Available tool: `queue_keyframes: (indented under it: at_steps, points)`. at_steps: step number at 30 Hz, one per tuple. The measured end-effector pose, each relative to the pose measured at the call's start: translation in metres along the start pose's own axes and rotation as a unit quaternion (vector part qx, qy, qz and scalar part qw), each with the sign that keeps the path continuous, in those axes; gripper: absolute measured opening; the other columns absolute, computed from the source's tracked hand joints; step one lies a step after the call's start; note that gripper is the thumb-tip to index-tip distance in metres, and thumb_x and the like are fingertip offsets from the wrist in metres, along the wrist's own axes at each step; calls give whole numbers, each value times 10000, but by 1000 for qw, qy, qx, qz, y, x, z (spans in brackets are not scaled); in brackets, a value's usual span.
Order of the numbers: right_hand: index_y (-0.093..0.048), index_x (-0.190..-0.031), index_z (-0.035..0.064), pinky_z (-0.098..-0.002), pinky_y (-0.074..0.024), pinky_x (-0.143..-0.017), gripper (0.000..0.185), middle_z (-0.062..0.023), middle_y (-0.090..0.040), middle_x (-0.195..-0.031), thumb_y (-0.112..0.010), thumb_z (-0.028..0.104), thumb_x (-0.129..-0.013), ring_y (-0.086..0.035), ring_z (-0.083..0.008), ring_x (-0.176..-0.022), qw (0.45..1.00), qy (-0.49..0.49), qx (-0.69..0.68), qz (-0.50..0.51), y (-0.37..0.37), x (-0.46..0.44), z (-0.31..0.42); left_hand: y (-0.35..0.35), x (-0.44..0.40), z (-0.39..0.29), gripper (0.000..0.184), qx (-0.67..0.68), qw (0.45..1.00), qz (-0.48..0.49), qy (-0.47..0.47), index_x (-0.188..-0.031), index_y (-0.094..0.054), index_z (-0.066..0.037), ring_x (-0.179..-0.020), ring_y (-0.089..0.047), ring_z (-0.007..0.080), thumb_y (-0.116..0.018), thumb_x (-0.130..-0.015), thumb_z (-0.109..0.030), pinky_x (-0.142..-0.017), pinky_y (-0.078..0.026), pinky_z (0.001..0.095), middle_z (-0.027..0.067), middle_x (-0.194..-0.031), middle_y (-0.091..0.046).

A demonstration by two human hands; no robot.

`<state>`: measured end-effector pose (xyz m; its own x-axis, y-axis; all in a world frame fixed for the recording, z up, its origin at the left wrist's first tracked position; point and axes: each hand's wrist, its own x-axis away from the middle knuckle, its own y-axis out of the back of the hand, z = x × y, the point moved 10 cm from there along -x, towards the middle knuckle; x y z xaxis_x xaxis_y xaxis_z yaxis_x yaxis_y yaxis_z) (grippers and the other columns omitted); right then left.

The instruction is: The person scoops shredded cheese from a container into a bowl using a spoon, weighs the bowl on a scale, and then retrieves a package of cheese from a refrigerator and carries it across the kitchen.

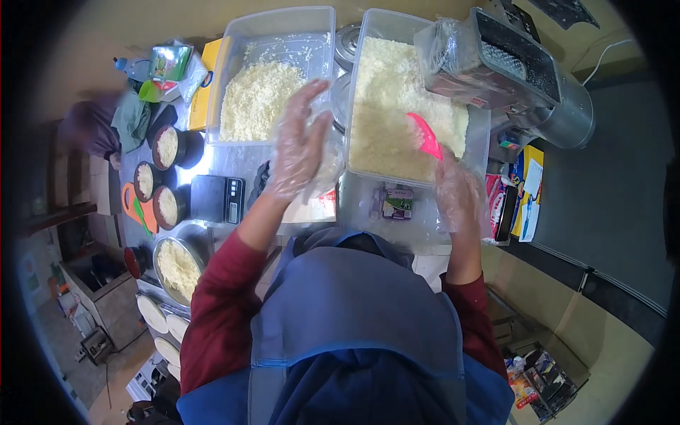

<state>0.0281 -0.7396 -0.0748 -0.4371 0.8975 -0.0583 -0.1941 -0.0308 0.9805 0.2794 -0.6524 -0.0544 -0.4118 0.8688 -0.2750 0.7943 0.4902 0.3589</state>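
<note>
My right hand (459, 188), in a clear plastic glove, is closed around the handle of a pink plastic scoop (426, 136). The scoop's blade is over the right clear plastic tub (483, 152), which holds a thick layer of pale, finely grated food (389, 81) that looks like cheese. My left hand (301, 149), gloved as well, is raised with its fingers apart and nothing in it. It is beside the left clear tub (280, 14), where a looser heap of pale shreds (255, 99) lies towards the near side.
A metal grating machine (510, 67) stands against the right tub. Left of my hand are a digital kitchen scale (218, 199), several dark bowls (168, 147) of shreds and a large metal bowl (177, 269). A small purple pack (397, 202) lies in front of the right tub. Another person (91, 127) is at far left.
</note>
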Motion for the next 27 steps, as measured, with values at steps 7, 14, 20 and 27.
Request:
queue_keyframes:
  at_steps: [7, 14, 20, 27]
  points:
    - [-593, -1194, 140, -488, -482, -713, 298, -206, -646, -897, -483, 198, -923, -621, -399, -826, 994, 22, -47, 101, -19, -21, -29, 72, 54, 3, 459, 19, 986, -132, 98, -1342, -459, -7, -1290, -428, 251, -546, -942, -214, -1089, -310, 391, 145, -1366, -482]
    - [-612, -1190, 163, -486, -476, -743, 296, -213, -644, -907, -500, 233, -926, -616, -401, -838, 982, 74, -138, 108, -15, -15, 4, 115, 105, 15, 466, 50, 956, -246, 154, -1335, -472, 31, -1257, -453, 230, -570, -915, -148, -1076, -316, 354, 140, -1350, -500]
    - [-581, -1241, 171, -483, -482, -718, 343, -180, -653, -889, -504, 193, -908, -629, -371, -784, 999, 39, -31, -2, -3, -16, -47, 138, 120, -1, 442, 67, 947, -285, 134, -1328, -476, 18, -1255, -451, 225, -572, -916, -109, -1080, -318, 355, 135, -1363, -484]
    - [-535, -1310, 173, -450, -484, -719, 426, -155, -616, -974, -473, 110, -893, -612, -354, -789, 989, 124, 5, 75, 27, 31, -34, 137, 128, 14, 526, 25, 954, -257, 150, -1350, -443, 24, -1296, -421, 247, -622, -907, -196, -1090, -309, 365, 138, -1379, -471]
